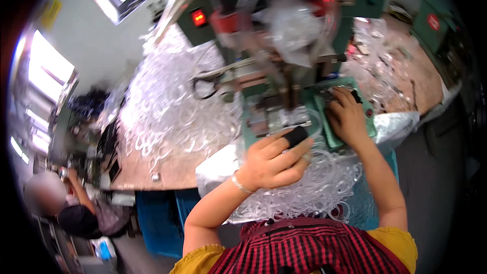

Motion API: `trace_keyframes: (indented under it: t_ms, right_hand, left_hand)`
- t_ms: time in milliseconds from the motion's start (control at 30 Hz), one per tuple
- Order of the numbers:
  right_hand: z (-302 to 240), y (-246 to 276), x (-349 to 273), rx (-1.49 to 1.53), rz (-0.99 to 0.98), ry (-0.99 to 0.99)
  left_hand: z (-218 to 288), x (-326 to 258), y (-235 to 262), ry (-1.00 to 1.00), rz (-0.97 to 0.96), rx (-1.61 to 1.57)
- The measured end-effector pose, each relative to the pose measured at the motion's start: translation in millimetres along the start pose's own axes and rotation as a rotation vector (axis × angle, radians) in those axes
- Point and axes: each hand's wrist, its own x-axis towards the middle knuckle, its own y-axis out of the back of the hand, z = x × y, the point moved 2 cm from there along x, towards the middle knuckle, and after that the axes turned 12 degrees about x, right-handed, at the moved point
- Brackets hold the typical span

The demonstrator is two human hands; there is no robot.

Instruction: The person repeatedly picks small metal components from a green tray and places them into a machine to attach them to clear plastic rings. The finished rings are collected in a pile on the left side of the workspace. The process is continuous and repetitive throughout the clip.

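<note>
My left hand, with a black cover on one finger, is closed at the front of a green bench machine. A clear plastic tubing loop curves out from its fingertips, beside the machine's metal work plate. To the right, my right hand reaches into a green tray with its fingers bent down among small parts. It also wears a black finger cover. What its fingertips pinch, if anything, is too small to make out.
Clear plastic rings lie in a large heap left of the machine and in another pile before me. Clear bags lie to the right. Blue crates stand below the table. Another person sits at far left.
</note>
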Motion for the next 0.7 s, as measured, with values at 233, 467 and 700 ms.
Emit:
trace_keyframes:
  t_ms: [233, 467, 700]
  right_hand:
    - [21.6, -1.0, 4.7, 0.345, 0.169, -0.258]
    - [29.0, 21.1, 7.6, 0.420, 0.126, -0.336]
    - [29.0, 8.8, 1.6, 0.465, 0.187, -0.385]
  left_hand:
    - [91.1, -39.1, 5.0, 0.763, -0.407, -0.478]
    - [20.5, -34.2, 100.6, 0.762, -0.097, -0.101]
    - [-98.2, -211.6, 49.5, 1.130, -0.701, 0.871]
